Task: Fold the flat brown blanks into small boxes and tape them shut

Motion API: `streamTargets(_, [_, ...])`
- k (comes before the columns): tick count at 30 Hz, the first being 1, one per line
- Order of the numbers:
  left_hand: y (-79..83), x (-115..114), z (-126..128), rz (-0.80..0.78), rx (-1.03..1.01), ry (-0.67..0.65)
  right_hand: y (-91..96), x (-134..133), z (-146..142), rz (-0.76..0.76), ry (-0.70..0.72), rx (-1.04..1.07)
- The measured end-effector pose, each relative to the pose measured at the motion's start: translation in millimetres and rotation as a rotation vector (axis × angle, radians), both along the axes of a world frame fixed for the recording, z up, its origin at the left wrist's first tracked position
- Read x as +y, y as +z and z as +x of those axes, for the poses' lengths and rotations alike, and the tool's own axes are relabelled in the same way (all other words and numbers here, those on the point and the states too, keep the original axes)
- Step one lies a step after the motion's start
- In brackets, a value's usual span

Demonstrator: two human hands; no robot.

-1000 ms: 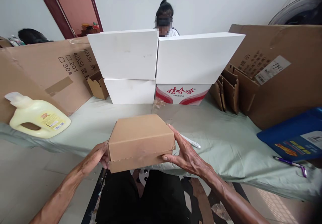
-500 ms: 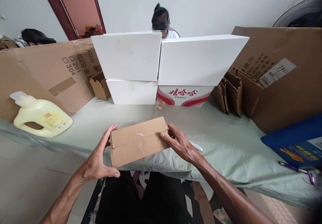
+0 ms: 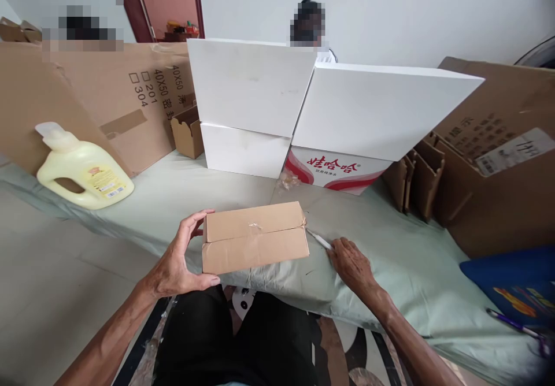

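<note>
A small brown cardboard box [image 3: 255, 237] with clear tape across its seam lies on the pale green cloth [image 3: 403, 259] near the table's front edge. My left hand [image 3: 180, 259] grips the box's left end, thumb under the near side and fingers over the far corner. My right hand [image 3: 352, 262] rests on the cloth just right of the box, fingers curled at a thin white tool [image 3: 319, 239] lying there. Whether it grips the tool is unclear.
Two white boxes [image 3: 249, 85] stand on a white box and a red-printed carton [image 3: 333, 166] at the back. Large brown cartons [image 3: 498, 160] flank both sides. A cream detergent jug [image 3: 84, 169] lies left. A blue item [image 3: 520, 282] and a purple-handled tool [image 3: 515, 328] lie at the right. A person sits behind the white boxes.
The box was turned onto its taped side and set down on the cloth. My right hand let go of it and moved right to the white tool. The view shifted left.
</note>
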State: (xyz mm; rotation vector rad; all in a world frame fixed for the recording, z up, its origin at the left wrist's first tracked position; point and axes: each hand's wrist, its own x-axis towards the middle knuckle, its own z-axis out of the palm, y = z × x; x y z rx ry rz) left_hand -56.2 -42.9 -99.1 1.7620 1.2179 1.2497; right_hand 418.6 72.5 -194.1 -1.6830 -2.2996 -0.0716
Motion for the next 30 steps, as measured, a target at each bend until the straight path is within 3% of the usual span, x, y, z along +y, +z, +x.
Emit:
streamTargets(3, [-5.3, 2.0, -2.5, 0.040, -0.003, -0.018, 16.7, 4.2, -3.7, -0.015, -0.046, 0.256])
streamTargets(7, [-4.4, 3.3, -3.2, 0.014, 0.025, -0.015, 82.3, -1.1, -31.5, -0.002, 0.029, 0.583])
streamTargets(11, [-1.0, 2.6, -0.8, 0.029, 0.014, -0.015, 160.1, -27.7, -85.0, -0.007, 0.420, 0.428])
streamTargets(14, [0.2, 2.0, 0.0, 0.024, 0.006, -0.008, 192.6, -44.9, -124.3, -0.060, 0.640, 0.269])
streamTargets(19, [2.6, 2.6, -0.8, 0.006, 0.015, -0.030, 202.7, -47.1, -155.6, -0.035, 0.719, 0.075])
streamTargets(30, [11.6, -1.7, 3.9, 0.008, 0.071, -0.005, 216.6, -33.9, -158.1, -0.080, 0.761, 0.025])
